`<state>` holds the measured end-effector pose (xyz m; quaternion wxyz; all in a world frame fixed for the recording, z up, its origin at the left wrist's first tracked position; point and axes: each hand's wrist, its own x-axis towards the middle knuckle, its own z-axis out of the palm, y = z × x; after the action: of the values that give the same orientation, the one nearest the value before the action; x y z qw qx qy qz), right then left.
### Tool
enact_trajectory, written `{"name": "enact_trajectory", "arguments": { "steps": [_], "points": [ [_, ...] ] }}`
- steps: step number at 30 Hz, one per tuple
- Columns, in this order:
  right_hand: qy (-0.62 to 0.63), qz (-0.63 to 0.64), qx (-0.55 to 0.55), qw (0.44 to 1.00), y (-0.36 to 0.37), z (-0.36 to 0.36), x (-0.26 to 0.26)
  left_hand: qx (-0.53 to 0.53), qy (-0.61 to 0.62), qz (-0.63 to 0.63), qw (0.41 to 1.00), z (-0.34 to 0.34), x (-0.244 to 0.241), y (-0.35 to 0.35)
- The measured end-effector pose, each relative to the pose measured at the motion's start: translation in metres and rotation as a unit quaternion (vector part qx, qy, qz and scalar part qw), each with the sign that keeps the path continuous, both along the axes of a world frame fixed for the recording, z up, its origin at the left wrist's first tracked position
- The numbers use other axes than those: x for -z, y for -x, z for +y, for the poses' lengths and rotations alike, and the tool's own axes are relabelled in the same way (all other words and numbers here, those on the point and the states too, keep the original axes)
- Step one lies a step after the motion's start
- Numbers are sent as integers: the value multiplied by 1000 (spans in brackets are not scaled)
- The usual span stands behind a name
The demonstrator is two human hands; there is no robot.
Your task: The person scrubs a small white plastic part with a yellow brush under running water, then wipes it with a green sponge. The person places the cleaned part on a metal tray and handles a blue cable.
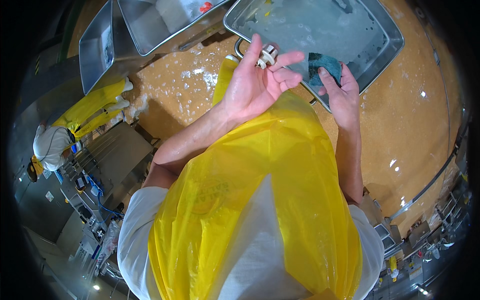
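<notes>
My left hand is turned palm up, with a small cream-coloured slotted plastic part held between the thumb and fingers. My right hand pinches a teal scouring pad with a dark patch, over the near edge of a large metal tub. The tub holds cloudy, slightly foamy water, with small yellow bits near its far left side. Both hands are close to the tub's near rim, a little apart from each other.
Two deep metal bins stand at the upper left, one with a red-orange item. Foam and water lie on the orange-brown floor. At the left, a person in a yellow apron is beside a metal table.
</notes>
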<state>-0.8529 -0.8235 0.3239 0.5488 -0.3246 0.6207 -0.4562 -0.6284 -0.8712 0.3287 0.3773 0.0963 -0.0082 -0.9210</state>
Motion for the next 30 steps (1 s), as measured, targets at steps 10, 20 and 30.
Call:
{"name": "enact_trajectory", "arguments": {
  "steps": [10,20,30],
  "points": [
    [12,-8,14,1000,-9,-1,-19,-11,-46,-121,992,0,-2,0],
    [33,-42,-29,998,-11,2,-30,61,25,-329,942,3,-24,6],
    [14,1,-118,993,-12,-7,-44,88,50,-416,904,7,-21,3]
  ]
}}
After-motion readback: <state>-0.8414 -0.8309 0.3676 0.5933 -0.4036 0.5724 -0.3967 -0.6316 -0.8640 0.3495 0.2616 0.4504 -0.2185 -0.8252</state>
